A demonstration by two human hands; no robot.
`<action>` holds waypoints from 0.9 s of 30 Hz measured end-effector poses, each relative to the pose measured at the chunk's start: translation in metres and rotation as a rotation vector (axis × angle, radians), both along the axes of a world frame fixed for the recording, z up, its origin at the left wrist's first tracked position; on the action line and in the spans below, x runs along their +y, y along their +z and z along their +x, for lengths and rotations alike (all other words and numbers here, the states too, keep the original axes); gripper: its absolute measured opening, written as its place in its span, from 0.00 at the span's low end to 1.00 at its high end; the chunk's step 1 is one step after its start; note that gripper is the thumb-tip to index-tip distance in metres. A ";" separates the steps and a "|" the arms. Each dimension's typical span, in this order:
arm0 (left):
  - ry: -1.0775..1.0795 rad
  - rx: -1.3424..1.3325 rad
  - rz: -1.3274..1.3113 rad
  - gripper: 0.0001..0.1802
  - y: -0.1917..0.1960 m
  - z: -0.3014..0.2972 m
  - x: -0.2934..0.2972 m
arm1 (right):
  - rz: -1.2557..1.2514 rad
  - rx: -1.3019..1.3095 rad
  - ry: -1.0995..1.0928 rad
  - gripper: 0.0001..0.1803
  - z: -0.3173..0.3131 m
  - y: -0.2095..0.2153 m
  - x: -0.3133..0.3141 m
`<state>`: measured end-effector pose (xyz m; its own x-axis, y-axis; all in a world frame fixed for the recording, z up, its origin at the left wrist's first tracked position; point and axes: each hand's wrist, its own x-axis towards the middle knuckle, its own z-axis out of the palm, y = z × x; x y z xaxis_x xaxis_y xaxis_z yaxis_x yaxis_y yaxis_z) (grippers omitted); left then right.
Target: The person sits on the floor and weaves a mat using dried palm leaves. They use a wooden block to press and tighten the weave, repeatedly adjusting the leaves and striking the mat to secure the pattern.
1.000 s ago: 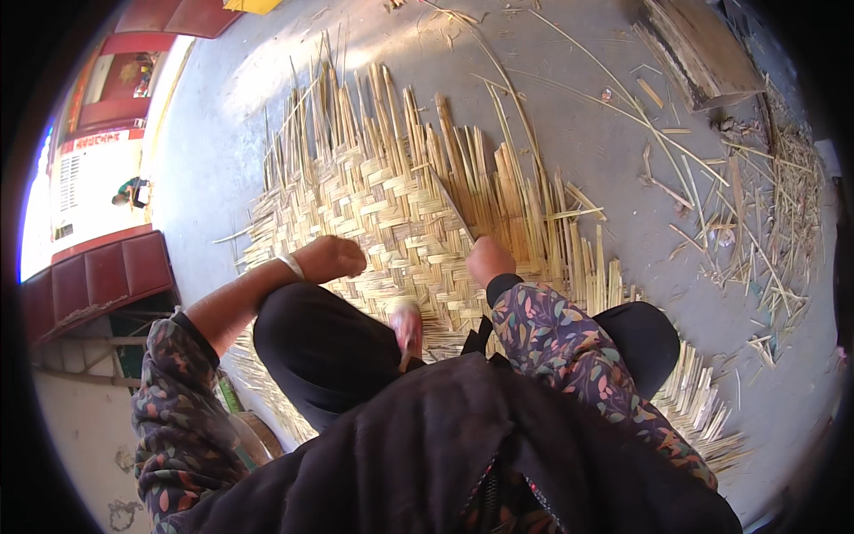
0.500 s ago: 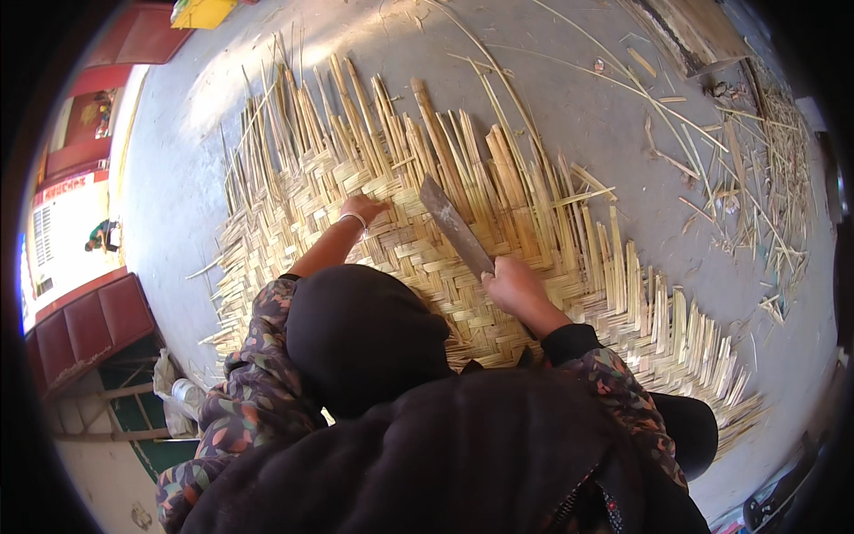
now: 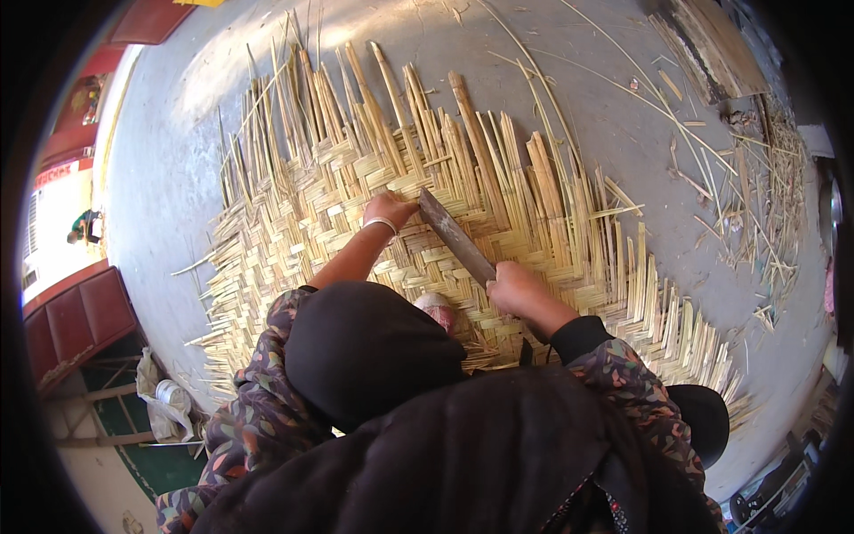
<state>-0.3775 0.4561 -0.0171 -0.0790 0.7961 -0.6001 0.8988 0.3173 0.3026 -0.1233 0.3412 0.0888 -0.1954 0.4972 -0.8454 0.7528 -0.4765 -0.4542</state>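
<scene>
Head view shows the right hand (image 3: 514, 289) with its fingers curled tight around the handle of a long flat blade (image 3: 455, 237), which slants up and to the left from the fist until its tip lies on the woven mat (image 3: 294, 222). The left hand (image 3: 388, 210), a pale bangle (image 3: 381, 224) on its wrist, presses down on the mat just beside the blade's tip; whether its fingers pinch a strip or only lie flat cannot be told.

The mat spreads over the grey concrete floor (image 3: 160, 169) under both hands. Loose strip ends (image 3: 471, 133) stick out past the woven part beyond the blade, and more fan out along the mat's right edge (image 3: 676, 329). Nearer than the hands, the person's dark-clad knee (image 3: 365, 351) and patterned sleeves (image 3: 623, 383) cover the mat's near side.

Far right of the mat, scattered thin splints (image 3: 756, 205) litter the floor. Left of the mat the floor is bare up to a red step (image 3: 76, 316), with a white bag (image 3: 165, 405) below it.
</scene>
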 end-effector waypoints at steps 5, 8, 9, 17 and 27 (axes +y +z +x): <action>-0.046 -0.090 0.022 0.19 -0.020 -0.015 0.002 | -0.061 0.025 -0.005 0.15 0.002 0.007 0.001; -0.197 0.015 -0.042 0.14 -0.024 -0.019 0.019 | 0.019 -0.017 0.049 0.14 -0.005 0.007 -0.011; -0.401 0.107 -0.072 0.14 -0.022 -0.019 0.029 | 0.054 0.002 0.003 0.14 -0.003 0.006 -0.017; -0.153 0.051 0.264 0.19 0.012 0.019 0.103 | 0.075 0.018 -0.160 0.15 0.008 0.003 -0.034; -0.067 -0.105 0.045 0.23 0.009 0.026 0.108 | -0.057 0.041 -0.208 0.16 0.002 0.025 -0.025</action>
<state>-0.3512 0.5643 -0.0078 0.0367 0.8237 -0.5659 0.8799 0.2418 0.4090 -0.1217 0.3157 0.1140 -0.1286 0.4816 -0.8669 0.6173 -0.6453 -0.4500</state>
